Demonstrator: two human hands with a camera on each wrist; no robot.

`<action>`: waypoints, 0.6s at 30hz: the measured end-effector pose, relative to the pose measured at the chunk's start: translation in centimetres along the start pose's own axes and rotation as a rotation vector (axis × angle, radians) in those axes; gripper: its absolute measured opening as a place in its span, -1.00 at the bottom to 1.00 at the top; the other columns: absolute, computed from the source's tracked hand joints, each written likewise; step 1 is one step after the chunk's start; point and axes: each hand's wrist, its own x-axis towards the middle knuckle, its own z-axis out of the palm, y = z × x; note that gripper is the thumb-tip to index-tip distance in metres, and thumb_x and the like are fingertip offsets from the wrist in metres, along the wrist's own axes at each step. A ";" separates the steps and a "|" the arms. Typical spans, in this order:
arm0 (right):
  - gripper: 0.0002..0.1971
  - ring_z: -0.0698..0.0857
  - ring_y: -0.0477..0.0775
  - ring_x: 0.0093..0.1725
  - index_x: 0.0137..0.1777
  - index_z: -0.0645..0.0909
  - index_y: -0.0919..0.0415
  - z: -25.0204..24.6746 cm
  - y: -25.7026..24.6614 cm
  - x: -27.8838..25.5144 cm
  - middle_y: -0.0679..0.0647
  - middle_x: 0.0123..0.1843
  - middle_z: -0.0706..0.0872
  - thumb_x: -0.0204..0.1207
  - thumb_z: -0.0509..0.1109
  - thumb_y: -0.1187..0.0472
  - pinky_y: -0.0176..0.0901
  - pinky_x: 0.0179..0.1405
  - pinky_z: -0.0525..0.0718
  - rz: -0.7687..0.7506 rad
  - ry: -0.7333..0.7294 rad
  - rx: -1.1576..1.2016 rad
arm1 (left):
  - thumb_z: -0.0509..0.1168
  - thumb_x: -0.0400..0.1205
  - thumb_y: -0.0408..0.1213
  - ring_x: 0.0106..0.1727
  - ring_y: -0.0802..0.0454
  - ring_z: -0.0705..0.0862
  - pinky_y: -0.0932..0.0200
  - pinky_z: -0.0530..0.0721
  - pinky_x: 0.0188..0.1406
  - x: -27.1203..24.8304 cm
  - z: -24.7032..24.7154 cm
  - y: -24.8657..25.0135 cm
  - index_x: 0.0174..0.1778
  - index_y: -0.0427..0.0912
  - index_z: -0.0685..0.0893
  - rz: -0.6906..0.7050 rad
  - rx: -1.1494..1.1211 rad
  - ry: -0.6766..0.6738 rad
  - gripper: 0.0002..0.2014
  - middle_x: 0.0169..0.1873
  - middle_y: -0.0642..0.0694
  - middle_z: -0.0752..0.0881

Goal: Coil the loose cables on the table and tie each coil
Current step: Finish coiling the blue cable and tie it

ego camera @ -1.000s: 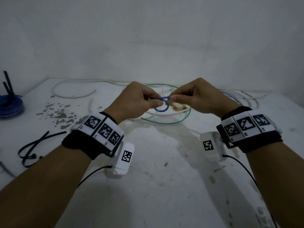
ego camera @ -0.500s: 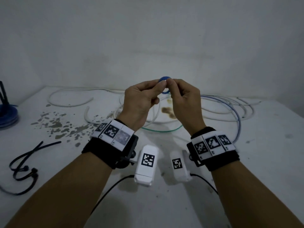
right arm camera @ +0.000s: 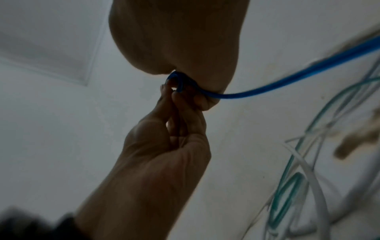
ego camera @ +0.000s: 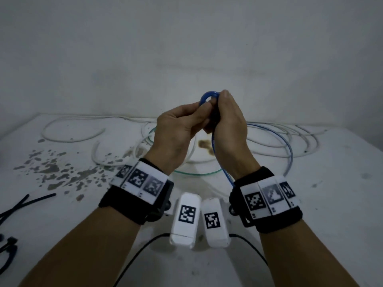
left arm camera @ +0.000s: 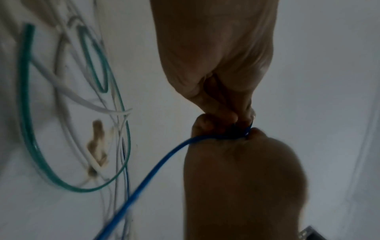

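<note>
Both hands are raised together above the white table (ego camera: 342, 193). A thin blue cable (ego camera: 207, 96) is wound into a small tight loop that sticks up between the fingertips. My left hand (ego camera: 202, 112) pinches the loop from the left, and my right hand (ego camera: 220, 104) pinches it from the right. The cable's tail (ego camera: 218, 160) drops past the right wrist to the table. In the left wrist view the blue cable (left arm camera: 158, 160) leaves the pinched fingers. The right wrist view shows the blue cable (right arm camera: 287, 78) wrapped at the fingertips (right arm camera: 174, 91).
A green cable (ego camera: 196, 174) and several white cables (ego camera: 72, 139) lie loose across the back of the table. Black cable ties (ego camera: 24, 200) lie at the left edge. A brown stain (ego camera: 204, 145) and chipped paint (ego camera: 51, 168) mark the tabletop. A wall stands close behind.
Both hands have lifted from just above the table and drawn close together. The small blue loop has risen with them and is now held tighter, upright between the fingertips.
</note>
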 end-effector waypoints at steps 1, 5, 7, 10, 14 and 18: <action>-0.65 0.38 -0.13 -0.39 -0.21 0.39 0.18 -0.4 0.1 0.0 -0.04 -0.36 0.42 0.83 0.03 0.12 -0.35 -0.41 0.44 -0.026 -0.032 -0.037 | 0.48 0.35 -0.31 -0.11 0.06 0.83 0.33 0.72 -0.09 0.2 -0.4 0.1 -0.04 -0.32 0.79 -0.038 0.008 -0.039 -0.72 -0.18 -0.14 0.86; -0.66 0.37 -0.08 -0.34 -0.24 0.34 0.15 -1.9 0.6 0.5 0.05 -0.33 0.40 0.83 0.05 0.16 -0.25 -0.33 0.44 -0.094 -0.180 -0.238 | 0.50 0.34 -0.32 -0.12 0.00 0.84 0.26 0.75 -0.06 1.0 -2.0 1.8 -0.14 -0.24 0.81 -0.074 0.358 -0.206 -0.80 -0.21 -0.14 0.86; -0.68 0.46 -0.03 -0.29 -0.20 0.44 0.20 -2.5 0.8 0.8 0.16 -0.30 0.49 0.82 0.08 0.15 -0.28 -0.30 0.45 -0.109 -0.228 -0.373 | 0.50 0.38 -0.29 -0.14 0.02 0.83 0.27 0.76 -0.09 1.1 -2.3 2.3 -0.11 -0.20 0.82 -0.046 0.524 -0.224 -0.82 -0.22 -0.11 0.86; -0.67 0.48 -0.12 -0.30 -0.13 0.52 0.35 -2.8 1.2 1.1 0.14 -0.28 0.55 0.81 0.11 0.18 -0.37 -0.31 0.45 -0.133 -0.247 -0.488 | 0.47 0.51 -0.30 -0.16 0.02 0.82 0.26 0.77 -0.11 1.1 -2.5 2.3 -0.07 -0.22 0.82 -0.049 0.555 -0.193 -0.87 -0.21 -0.13 0.87; -0.61 0.43 -0.12 -0.38 -0.11 0.62 0.31 -2.3 1.7 1.3 0.03 -0.34 0.53 0.79 0.15 0.05 -0.30 -0.46 0.43 -0.023 -0.146 -0.354 | 0.43 0.58 -0.39 -0.26 0.05 0.80 0.29 0.75 -0.18 1.3 -2.0 1.4 -0.07 -0.31 0.81 -0.039 0.438 -0.084 -0.91 -0.27 -0.14 0.85; -0.55 0.43 -0.09 -0.36 -0.02 0.64 0.37 -1.5 1.7 1.0 0.03 -0.32 0.55 0.81 0.09 0.02 -0.24 -0.43 0.39 0.036 -0.050 -0.056 | 0.43 0.55 -0.36 -0.21 0.02 0.80 0.29 0.75 -0.13 1.1 -0.6 0.6 -0.08 -0.30 0.81 -0.020 0.173 0.020 -0.89 -0.19 -0.16 0.86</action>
